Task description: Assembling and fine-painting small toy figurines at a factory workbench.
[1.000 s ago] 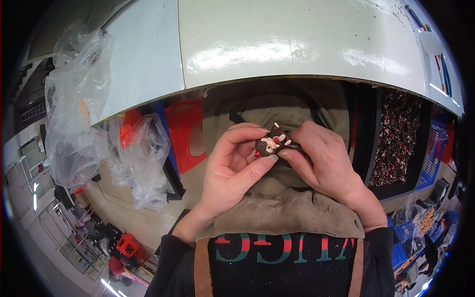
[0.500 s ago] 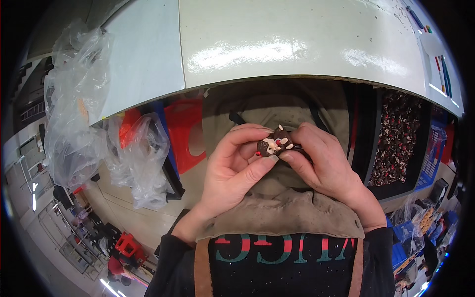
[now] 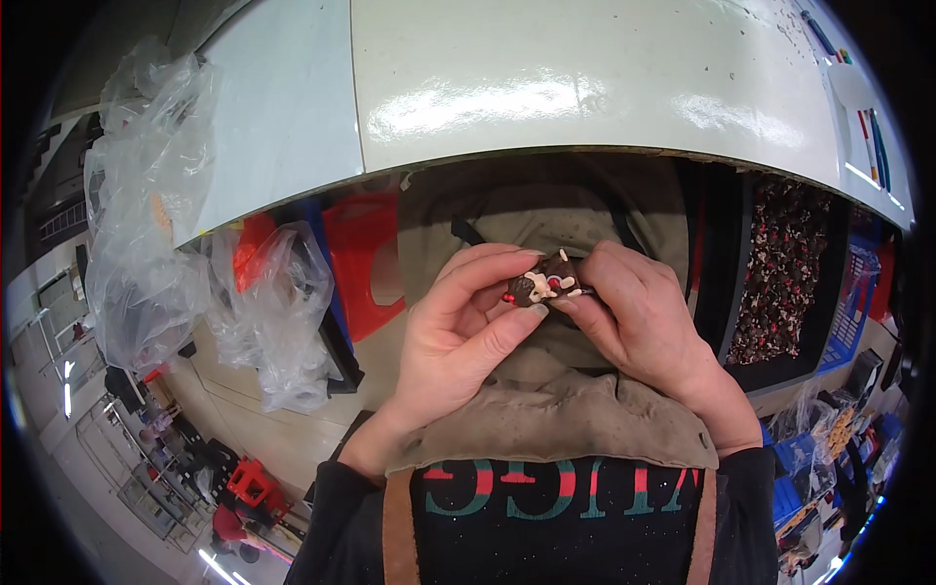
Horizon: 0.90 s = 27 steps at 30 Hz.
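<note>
A small dark-brown figurine (image 3: pixel 531 290) with cream face and limbs and red details is held between my two hands, above my apron-covered lap. My left hand (image 3: pixel 466 317) is closed in a loose pinch, thumb below and forefinger above the figurine's left end, where red dots show. My right hand (image 3: pixel 634 302) grips the other end between thumb and bent fingers. A thin dark bit shows beside the right thumb; whether it belongs to the figurine I cannot tell. The right fingertips are mostly hidden behind that hand.
A white table (image 3: pixel 585 58) spans the far side, its edge just beyond my hands. At right, a black tray (image 3: pixel 726 283) holds many similar brown figurines, with a blue basket (image 3: pixel 858 302) beside it. Clear plastic bags (image 3: pixel 146 214) hang at left, near a red stool (image 3: pixel 356 263).
The figurine has turned between my fingers, and its red dots now point left and its cream limbs lie differently. Both hands have stayed almost in place.
</note>
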{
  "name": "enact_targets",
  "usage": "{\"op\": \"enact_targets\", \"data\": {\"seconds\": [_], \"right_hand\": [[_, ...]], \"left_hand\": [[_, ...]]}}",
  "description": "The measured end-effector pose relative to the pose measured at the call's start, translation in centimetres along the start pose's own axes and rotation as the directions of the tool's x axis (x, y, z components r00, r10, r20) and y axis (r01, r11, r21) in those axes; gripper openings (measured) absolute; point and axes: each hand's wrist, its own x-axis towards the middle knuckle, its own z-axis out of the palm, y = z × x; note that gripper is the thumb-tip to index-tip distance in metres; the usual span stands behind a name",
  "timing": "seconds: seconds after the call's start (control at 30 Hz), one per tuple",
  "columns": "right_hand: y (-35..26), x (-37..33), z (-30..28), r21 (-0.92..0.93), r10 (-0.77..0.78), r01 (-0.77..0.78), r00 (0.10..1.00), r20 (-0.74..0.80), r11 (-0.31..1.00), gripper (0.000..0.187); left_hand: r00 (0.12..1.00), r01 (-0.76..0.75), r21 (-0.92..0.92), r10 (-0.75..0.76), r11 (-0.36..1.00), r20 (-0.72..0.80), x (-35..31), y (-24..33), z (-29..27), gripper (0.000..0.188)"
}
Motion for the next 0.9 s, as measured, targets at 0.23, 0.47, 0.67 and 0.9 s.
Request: {"op": "enact_targets", "data": {"seconds": [0.23, 0.47, 0.67, 0.9], "right_hand": [[0.10, 0.10, -0.28, 0.014, 0.009, -0.009, 0.998, 0.057, 1.000, 0.022], [0.13, 0.02, -0.09, 0.086, -0.024, 0.022, 0.999, 0.030, 0.996, 0.023], [0.17, -0.03, -0.17, 0.042, -0.005, 0.005, 1.000, 0.005, 0.999, 0.023], [-0.09, 0.11, -0.21, -0.035, 0.013, -0.014, 1.000, -0.027, 0.999, 0.024]], "left_hand": [[0.999, -0.001, 0.074, -0.002, 0.997, 0.038, 0.01, 0.25, -0.12, 0.038], [0.998, 0.062, -0.111, -0.060, 0.992, 0.027, -0.05, -0.20, 0.01, 0.038], [0.999, 0.035, -0.083, -0.034, 0.996, 0.005, -0.03, -0.05, 0.21, 0.037], [0.999, -0.041, 0.077, 0.040, 0.996, 0.016, 0.18, 0.15, 0.00, 0.038]]}}
